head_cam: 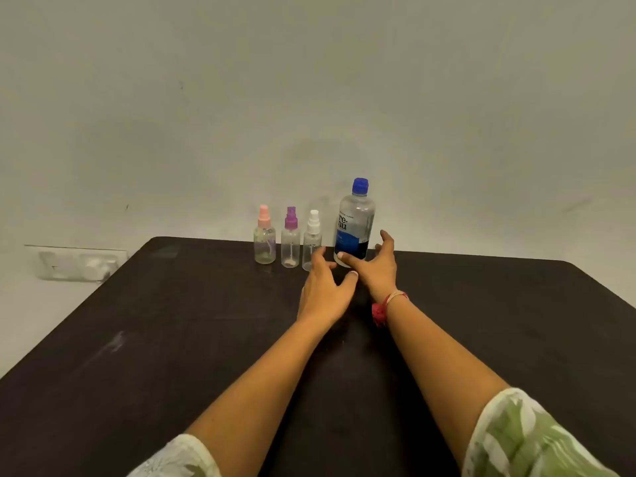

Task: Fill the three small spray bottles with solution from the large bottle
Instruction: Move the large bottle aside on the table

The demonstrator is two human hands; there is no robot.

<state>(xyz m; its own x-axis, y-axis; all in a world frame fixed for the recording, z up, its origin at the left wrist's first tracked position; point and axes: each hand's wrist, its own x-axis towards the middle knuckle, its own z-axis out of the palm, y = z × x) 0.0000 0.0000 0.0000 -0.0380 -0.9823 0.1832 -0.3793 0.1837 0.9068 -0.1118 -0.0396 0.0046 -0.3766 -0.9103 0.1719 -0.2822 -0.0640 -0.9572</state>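
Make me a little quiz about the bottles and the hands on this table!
1. True or false: the large bottle still has its blue cap on.
2. Which spray bottle stands nearest the large bottle? A) pink-topped spray bottle B) purple-topped spray bottle C) white-topped spray bottle
3. Fill in: the red thread band is on the ____ wrist.

Key:
1. True; no bottle has been opened yet.
2. C
3. Right. The right hand is open and reaching at the large bottle's base; the left hand is open in front of the white-topped one, above the dark table.
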